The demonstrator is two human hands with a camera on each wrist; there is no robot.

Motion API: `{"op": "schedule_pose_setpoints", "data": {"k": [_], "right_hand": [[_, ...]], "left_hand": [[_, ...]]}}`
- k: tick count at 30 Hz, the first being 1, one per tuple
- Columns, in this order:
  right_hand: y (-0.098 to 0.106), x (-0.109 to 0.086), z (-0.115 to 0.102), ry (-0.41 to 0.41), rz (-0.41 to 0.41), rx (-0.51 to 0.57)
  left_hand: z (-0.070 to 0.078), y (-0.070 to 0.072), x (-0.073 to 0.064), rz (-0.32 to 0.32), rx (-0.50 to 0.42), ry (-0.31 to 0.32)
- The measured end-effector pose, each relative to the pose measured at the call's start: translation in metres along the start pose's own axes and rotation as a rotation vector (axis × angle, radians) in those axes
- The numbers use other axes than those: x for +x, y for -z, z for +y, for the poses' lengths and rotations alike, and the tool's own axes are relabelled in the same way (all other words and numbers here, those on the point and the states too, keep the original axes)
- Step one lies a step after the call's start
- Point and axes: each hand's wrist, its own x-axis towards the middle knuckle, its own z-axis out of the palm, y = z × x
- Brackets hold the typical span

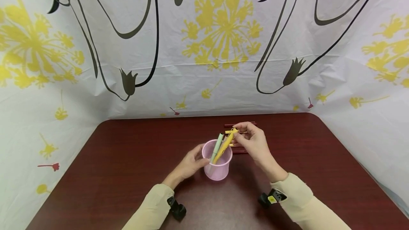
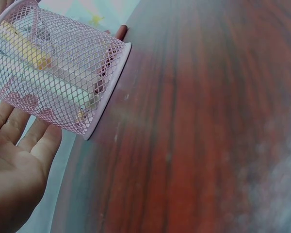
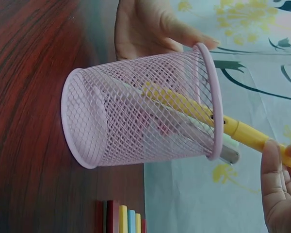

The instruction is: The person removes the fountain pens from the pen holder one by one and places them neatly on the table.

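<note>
1. Pink mesh cup (image 1: 217, 174): upright on the dark red-brown surface (image 1: 134, 152), about mid-scene left to right, between the two hands.
2. Left hand (image 1: 191, 162): around the cup's left side, thumb at the near rim, fingers against the mesh. Clamped on the cup.
3. Right hand (image 1: 254, 142): right of and above the cup, thumb and fingers pinching the upper end of the yellow pen (image 1: 224, 147).
4. Yellow pen: lower part inside the cup, leaning right; upper end sticks out past the rim.
5. Light-green pen (image 1: 217, 146): also in the cup, left of the yellow one, top above the rim.
6. Row of coloured sticks (image 3: 123, 218): on the surface, far and right of the cup. Dark red, yellow and blue visible; right hand hides part in the head view, so can't count.
7. Cream sleeves (image 1: 148, 207), black wrist cameras (image 1: 177, 210) on both arms.
8. Printed white cloth (image 1: 179, 91) hangs behind the far edge.
</note>
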Motion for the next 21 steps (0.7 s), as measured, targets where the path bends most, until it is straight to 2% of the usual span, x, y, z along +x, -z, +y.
{"op": "schedule_pose_setpoints", "data": {"k": [13,18,21], "right_hand": [[0.036,-0.005,0.0,0.058,0.185,0.21],[0.052,-0.01,0.002,0.071,0.222,0.323],[0.063,-0.013,0.004,0.044,0.233,0.4]], "left_hand": [[0.0,0.001,0.001,0.002,0.009,0.0],[-0.001,0.0,0.0,-0.002,0.008,-0.001],[-0.001,0.0,0.0,-0.002,0.009,-0.009]]}}
